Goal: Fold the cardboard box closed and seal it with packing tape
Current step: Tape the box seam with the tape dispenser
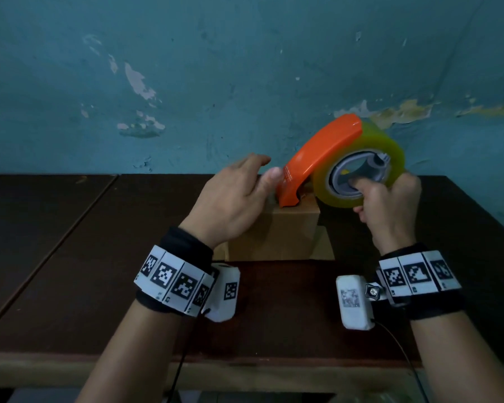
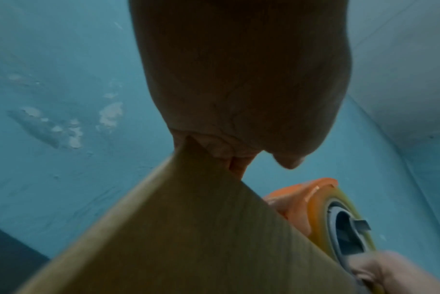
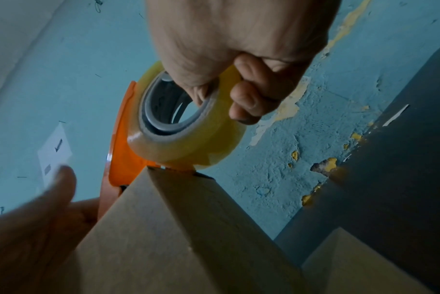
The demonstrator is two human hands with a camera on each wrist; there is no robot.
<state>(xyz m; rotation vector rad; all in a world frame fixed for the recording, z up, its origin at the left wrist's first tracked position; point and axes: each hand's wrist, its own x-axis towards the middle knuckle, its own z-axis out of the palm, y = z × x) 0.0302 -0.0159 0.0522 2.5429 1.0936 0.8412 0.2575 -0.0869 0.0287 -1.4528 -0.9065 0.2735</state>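
A small brown cardboard box stands on the dark table, its top mostly hidden by my hands. My right hand grips an orange tape dispenser loaded with a yellowish clear tape roll, thumb through the grey core. The dispenser's front end touches the box's top far edge. My left hand lies over the box's left top with fingers extended, thumb beside the orange guard. In the left wrist view the palm rests on the box; the dispenser shows at the right.
The dark brown wooden table runs to a peeling teal wall right behind the box. A flat cardboard piece sticks out at the box's lower right. Cables hang from both wrist cameras over the table's front edge.
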